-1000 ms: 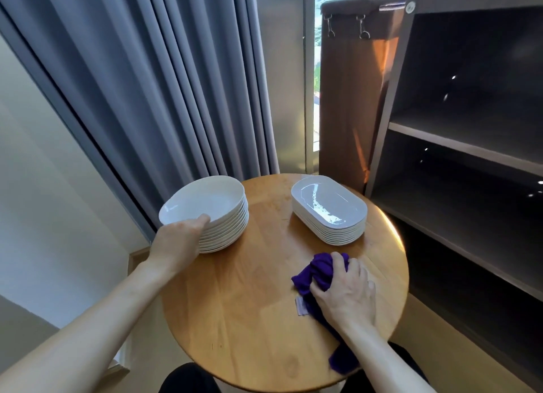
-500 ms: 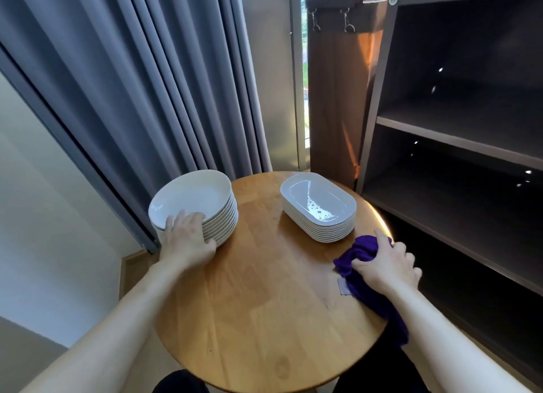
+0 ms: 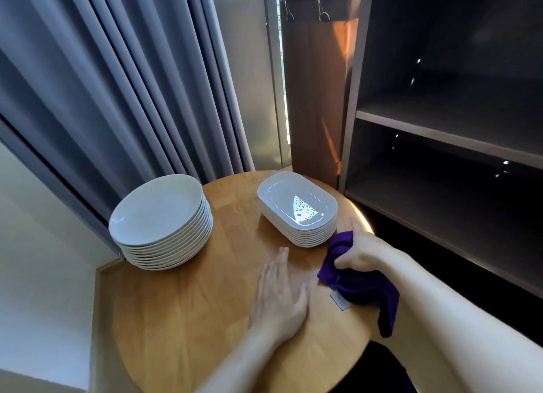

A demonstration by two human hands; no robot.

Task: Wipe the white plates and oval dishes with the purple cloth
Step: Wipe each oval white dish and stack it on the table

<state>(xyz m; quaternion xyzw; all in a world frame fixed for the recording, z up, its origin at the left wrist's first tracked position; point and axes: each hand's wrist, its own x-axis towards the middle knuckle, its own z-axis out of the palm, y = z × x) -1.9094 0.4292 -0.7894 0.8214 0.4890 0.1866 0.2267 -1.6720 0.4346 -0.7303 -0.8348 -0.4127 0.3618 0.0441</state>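
Observation:
A stack of several round white plates [image 3: 160,216] stands at the back left of the round wooden table [image 3: 188,319]. A stack of several white oval dishes [image 3: 296,209] stands at the back right, with a bright patch of light on the top dish. My right hand [image 3: 363,251] grips the purple cloth [image 3: 358,287] just in front of and to the right of the oval dishes; the cloth hangs over the table's right edge. My left hand [image 3: 280,295] lies flat with straight fingers on the tabletop, between the two stacks and left of the cloth.
Grey curtains [image 3: 117,84] hang behind the table on the left. A dark shelf unit [image 3: 446,134] with bare shelves stands close on the right. A brown wooden panel [image 3: 314,99] rises behind the oval dishes.
My left hand left the round plate stack and moved right onto the bare tabletop near the cloth. My right hand with the cloth stayed near the table's right edge by the oval dishes.

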